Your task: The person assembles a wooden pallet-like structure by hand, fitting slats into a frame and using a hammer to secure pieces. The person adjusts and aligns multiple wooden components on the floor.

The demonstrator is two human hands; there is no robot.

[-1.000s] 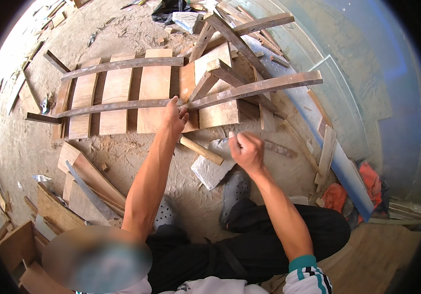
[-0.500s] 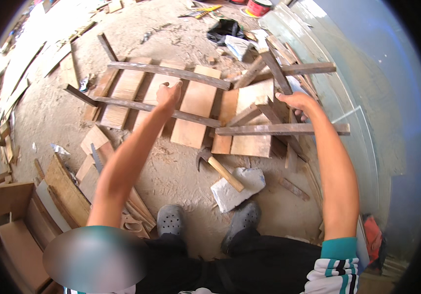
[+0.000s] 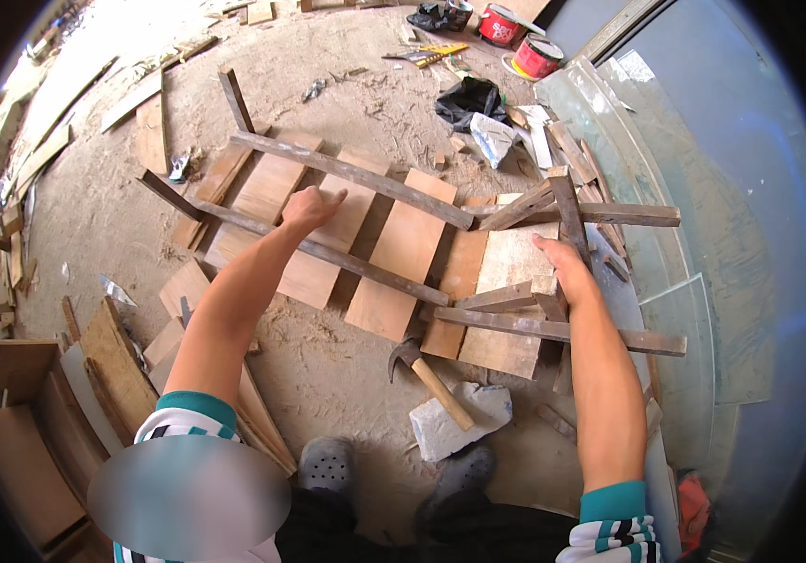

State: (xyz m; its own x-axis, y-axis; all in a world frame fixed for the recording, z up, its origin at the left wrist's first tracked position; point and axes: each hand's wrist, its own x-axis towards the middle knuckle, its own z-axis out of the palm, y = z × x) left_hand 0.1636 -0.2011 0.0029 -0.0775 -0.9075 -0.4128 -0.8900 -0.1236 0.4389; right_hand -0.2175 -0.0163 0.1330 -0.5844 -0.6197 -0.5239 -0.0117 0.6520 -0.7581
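In front of me a slatted wooden frame rests on the floor, with dark rails, pale cross boards and dark legs sticking up. My left hand is closed at the edge of a pale wooden slat between the two rails, its thumb stretched over the top. At the right end, my right hand grips the edge of a wide light board beside a dark upright; its thumb shows on top and its other fingers are hidden. A claw hammer leans on a white block nearer my feet.
Glass sheets lie along the right. Loose planks and a brown wooden box are at the left. Red buckets, a black plastic bag and a yellow-handled tool lie farther back. Sawdust covers the floor.
The view has tilted, so the frame, hammer and block appear lower and more of the back shows. My left thumb now stretches out over the slat. Both hands stay at the frame.
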